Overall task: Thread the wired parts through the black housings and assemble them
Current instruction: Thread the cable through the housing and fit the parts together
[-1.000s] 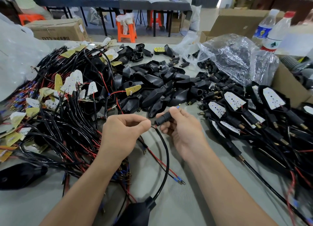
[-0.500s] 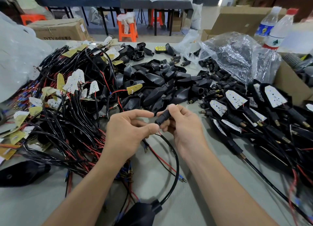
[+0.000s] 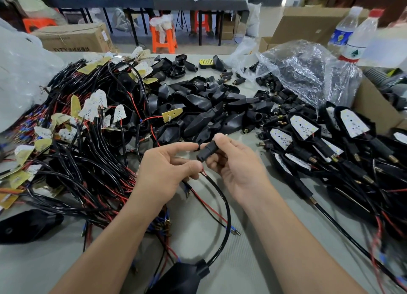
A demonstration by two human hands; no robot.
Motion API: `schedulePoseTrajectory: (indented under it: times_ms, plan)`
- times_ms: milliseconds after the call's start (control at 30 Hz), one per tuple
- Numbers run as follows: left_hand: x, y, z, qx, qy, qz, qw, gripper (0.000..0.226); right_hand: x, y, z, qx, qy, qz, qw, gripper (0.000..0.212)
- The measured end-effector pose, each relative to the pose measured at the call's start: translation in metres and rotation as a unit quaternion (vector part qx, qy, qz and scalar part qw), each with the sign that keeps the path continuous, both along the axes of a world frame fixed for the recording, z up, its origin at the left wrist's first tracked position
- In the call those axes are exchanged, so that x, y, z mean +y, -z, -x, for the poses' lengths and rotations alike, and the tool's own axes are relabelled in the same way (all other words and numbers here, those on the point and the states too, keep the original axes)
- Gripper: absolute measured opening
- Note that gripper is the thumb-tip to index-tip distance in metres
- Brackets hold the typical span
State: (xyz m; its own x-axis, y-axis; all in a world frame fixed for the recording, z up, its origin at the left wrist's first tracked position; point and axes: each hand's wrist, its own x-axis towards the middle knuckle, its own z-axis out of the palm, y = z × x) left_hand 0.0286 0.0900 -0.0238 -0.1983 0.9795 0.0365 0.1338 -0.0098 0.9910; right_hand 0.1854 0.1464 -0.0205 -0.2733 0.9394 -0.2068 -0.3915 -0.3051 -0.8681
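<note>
Right hand [image 3: 235, 166] pinches a black sleeve [image 3: 206, 151] — left hand [image 3: 167, 170] pinches the cable [image 3: 224, 208] end just beside it.

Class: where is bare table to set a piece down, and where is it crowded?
Bare table shows front left, between a lone black housing and the left forearm, and between the forearms beside the looped cable. Crowded: wire pile left, loose housings centre, assembled units right.

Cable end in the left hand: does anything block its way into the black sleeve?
Nothing visible does. The left hand pinches the cable end just below the sleeve, which the right hand holds; only a small open gap separates them.
</note>
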Motion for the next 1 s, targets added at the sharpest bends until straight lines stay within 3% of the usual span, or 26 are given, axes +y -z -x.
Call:
schedulePoseTrajectory:
  times_ms: [267, 367, 467, 600, 733, 867, 933, 1000]
  plan:
    - [-0.006, 0.004, 0.000, 0.074, -0.034, -0.036, 0.996, 0.046, 0.003, -0.003, -0.003, -0.015, -0.039, 0.005, 0.999, 0.018]
    - [-0.009, 0.002, -0.004, 0.129, -0.055, -0.069, 0.988, 0.026, 0.001, -0.003, -0.002, -0.030, -0.034, -0.002, 0.999, 0.017]
    - [-0.010, 0.000, -0.010, 0.170, -0.046, -0.056, 0.983, 0.008, -0.002, -0.003, 0.001, -0.057, -0.032, -0.032, 0.997, 0.028]
    - [-0.006, -0.002, -0.007, 0.120, -0.029, 0.011, 0.992, 0.018, -0.003, -0.006, -0.001, -0.083, 0.005, -0.040, 0.996, 0.034]
    - [-0.005, -0.007, -0.014, 0.007, 0.090, 0.058, 0.994, 0.035, 0.001, -0.006, 0.001, -0.075, 0.091, -0.030, 0.993, 0.035]
    - [-0.006, -0.012, -0.016, -0.075, 0.169, 0.078, 0.980, 0.033, 0.000, -0.007, 0.004, -0.131, 0.135, -0.111, 0.976, 0.034]
    - [-0.006, -0.015, -0.018, -0.079, 0.183, 0.080, 0.977, 0.032, 0.000, -0.008, 0.004, -0.190, 0.152, -0.186, 0.952, 0.028]
    - [-0.005, -0.011, -0.024, -0.008, 0.143, 0.064, 0.988, 0.029, 0.001, -0.006, 0.006, -0.229, 0.166, -0.228, 0.932, 0.026]
